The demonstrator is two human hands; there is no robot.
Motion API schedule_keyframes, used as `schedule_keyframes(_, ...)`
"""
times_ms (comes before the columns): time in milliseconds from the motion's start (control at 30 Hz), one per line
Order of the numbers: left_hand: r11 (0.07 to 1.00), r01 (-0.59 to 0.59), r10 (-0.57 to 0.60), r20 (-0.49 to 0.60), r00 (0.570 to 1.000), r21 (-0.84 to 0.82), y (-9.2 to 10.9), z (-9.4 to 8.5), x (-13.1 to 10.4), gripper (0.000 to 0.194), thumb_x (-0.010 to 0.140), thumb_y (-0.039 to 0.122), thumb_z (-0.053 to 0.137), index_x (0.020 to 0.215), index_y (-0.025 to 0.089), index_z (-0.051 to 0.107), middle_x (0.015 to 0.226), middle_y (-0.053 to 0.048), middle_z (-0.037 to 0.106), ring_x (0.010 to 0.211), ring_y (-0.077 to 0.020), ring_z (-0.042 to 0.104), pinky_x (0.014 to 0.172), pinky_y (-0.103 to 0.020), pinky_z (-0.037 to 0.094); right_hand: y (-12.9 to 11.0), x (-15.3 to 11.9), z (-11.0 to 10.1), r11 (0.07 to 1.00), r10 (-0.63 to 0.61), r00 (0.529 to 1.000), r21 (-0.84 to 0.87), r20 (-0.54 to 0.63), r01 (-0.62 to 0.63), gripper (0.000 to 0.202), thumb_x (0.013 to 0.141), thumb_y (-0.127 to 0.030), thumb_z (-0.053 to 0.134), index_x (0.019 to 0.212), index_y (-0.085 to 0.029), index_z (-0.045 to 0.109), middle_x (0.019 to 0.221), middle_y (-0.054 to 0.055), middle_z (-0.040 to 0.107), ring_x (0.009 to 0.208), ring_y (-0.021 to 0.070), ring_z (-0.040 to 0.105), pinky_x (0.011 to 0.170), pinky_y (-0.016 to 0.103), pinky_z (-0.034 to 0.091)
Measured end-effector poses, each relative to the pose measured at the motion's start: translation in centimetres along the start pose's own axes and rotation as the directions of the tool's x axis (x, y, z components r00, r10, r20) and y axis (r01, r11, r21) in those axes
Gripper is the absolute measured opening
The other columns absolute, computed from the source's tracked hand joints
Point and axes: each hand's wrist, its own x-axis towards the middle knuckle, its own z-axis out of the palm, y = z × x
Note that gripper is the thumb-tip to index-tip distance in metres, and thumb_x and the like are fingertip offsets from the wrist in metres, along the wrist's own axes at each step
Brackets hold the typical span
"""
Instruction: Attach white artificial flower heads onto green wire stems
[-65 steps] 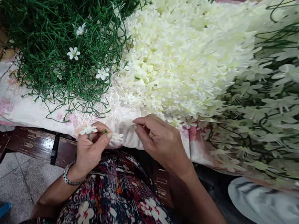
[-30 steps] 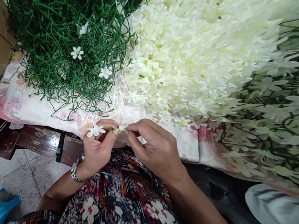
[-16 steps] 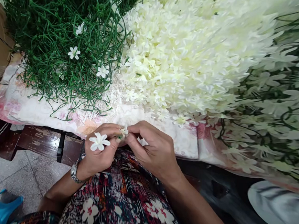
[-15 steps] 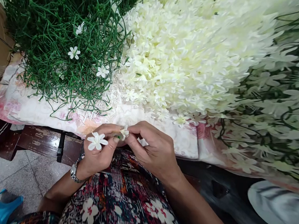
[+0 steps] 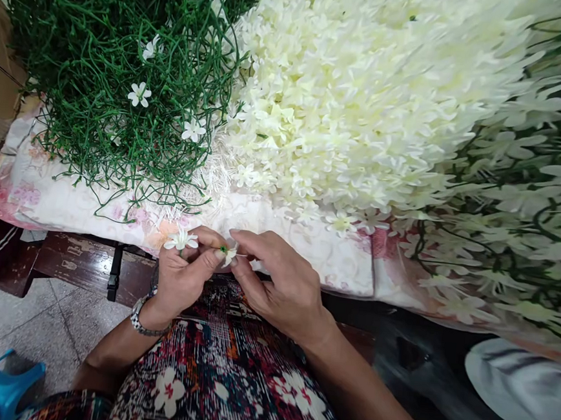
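We are pinching a green stem tip point(image 5: 222, 249) in our left hand point(image 5: 183, 273), a finished white flower point(image 5: 181, 240) sticking up above it, while our right hand point(image 5: 279, 284) is pressing a cream petal point(image 5: 231, 253) onto that tip at the desk's point(image 5: 77, 264) near edge.

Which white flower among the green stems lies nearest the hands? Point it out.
The lowest flower, at the green stems' right edge beside the cream petal heap. The other two sit higher, farther from the left hand.
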Motion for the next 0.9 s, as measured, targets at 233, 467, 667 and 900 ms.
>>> schedule_keyframes(233,0.989,-0.116,0.115,0.013,0.993,0.097,-0.2,-0.3,0.0,0.007,0.073,0.013,0.055,0.074,0.017,0.061,0.069,0.0,0.054,0.065,-0.0091,0.051,0.058,-0.022,0.042,0.3,-0.2,-0.3,0.995,0.012,1.0,0.1,-0.014,-0.01,0.019,0.069,-0.005,0.054,0.086,-0.014,0.053,0.069,0.004,0.056,0.065,0.0109,0.051,0.056,0.024,0.044)
schedule_keyframes(467,0.855,-0.299,0.268,0.132,0.954,0.423,0.8,-0.7,0.0,0.011,0.073,0.01,0.054,0.079,0.016,0.061,0.065,0.0,0.054,0.06,-0.009,0.051,0.056,-0.022,0.041,0.1,0.4,-2.6,0.966,0.095,0.992,0.233,0.086,-0.113,0.017,0.07,-0.004,0.052,0.082,-0.015,0.053,0.07,0.001,0.056,0.064,0.008,0.05,0.057,0.022,0.043)
schedule_keyframes(667,0.737,-0.408,0.34,0.227,0.913,0.538,1.2,-0.5,0.0,0.012,0.071,0.007,0.054,0.077,0.015,0.06,0.064,0.001,0.055,0.057,-0.0072,0.05,0.052,-0.02,0.04,0.0,0.7,-3.1,0.988,0.068,0.987,0.131,0.149,-0.087,0.01,0.071,-0.008,0.052,0.078,-0.015,0.053,0.066,0.002,0.055,0.063,0.0087,0.05,0.056,0.022,0.043)
schedule_keyframes(900,0.607,-0.507,0.41,0.305,0.86,0.612,0.7,-0.9,-0.1,0.014,0.068,0.006,0.054,0.079,0.014,0.059,0.067,-0.001,0.056,0.061,-0.0092,0.051,0.056,-0.022,0.042,-0.1,0.7,-2.6,0.999,-0.004,0.986,-0.032,0.164,0.009,0.007,0.073,-0.009,0.05,0.076,-0.016,0.051,0.067,0.002,0.056,0.064,0.0096,0.051,0.058,0.022,0.044)
